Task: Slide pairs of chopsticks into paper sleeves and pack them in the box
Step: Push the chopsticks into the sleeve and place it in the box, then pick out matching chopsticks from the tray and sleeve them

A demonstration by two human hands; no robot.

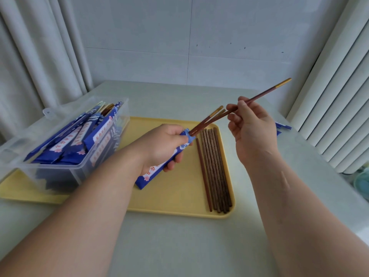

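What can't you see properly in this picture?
All in the head view:
- How deep the chopsticks go: the paper sleeve and the left hand hide their lower ends.
- The sleeve's writing: too blurred to read.
- The blue items beyond the right hand: mostly hidden behind it.
- The green thing: cut off by the right edge.

Yellow tray (179,198) on pale table (179,248), white curtains (30,56) alongside.

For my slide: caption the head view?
Left hand grips blue sleeve over yellow tray; right hand pinches a chopstick.
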